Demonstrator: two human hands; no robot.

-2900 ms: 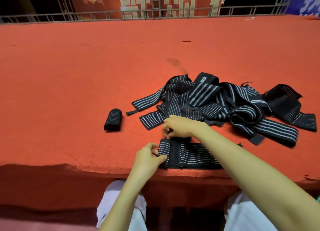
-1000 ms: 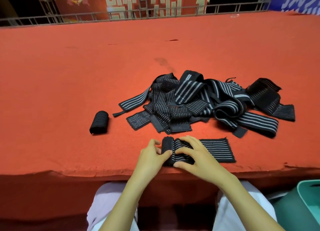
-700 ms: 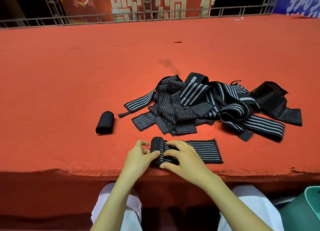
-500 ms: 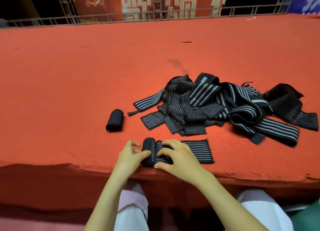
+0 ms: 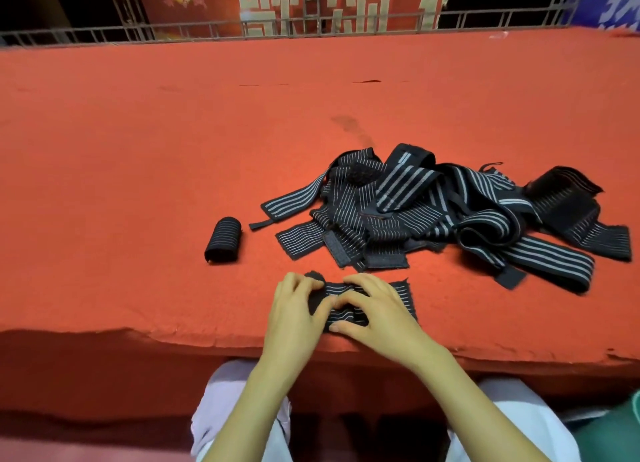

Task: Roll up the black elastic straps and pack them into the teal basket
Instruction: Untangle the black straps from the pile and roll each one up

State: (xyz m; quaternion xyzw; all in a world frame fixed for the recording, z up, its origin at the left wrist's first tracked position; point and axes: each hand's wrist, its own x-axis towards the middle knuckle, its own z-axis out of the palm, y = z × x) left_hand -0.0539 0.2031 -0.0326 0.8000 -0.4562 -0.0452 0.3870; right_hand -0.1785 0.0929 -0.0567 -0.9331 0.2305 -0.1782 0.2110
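Head view, 1 person seated at the table edge.

- Strap in work (image 5: 338,290): black with pale stripes, lying on the red table cover (image 5: 156,157) close to its near edge. It is partly rolled, with the rolled end to the left and a short flat tail showing to the right of the right hand.
- Left hand (image 5: 294,306): fingers curled over the rolled end, thumb pressing in from the side.
- Right hand (image 5: 377,309): fingers bent and close together on top of the roll, thumb at its near edge.
- Finished roll (image 5: 223,241): 1, lying on its side, left of the loose pile and apart from it.
- Loose pile of straps (image 5: 433,212): tangled, behind and to the right of the hands, not touching them.
- Teal basket (image 5: 620,434): only a corner shows at lower right, below table level; contents cannot be seen.
- Metal railing (image 5: 311,29): runs along the far edge.
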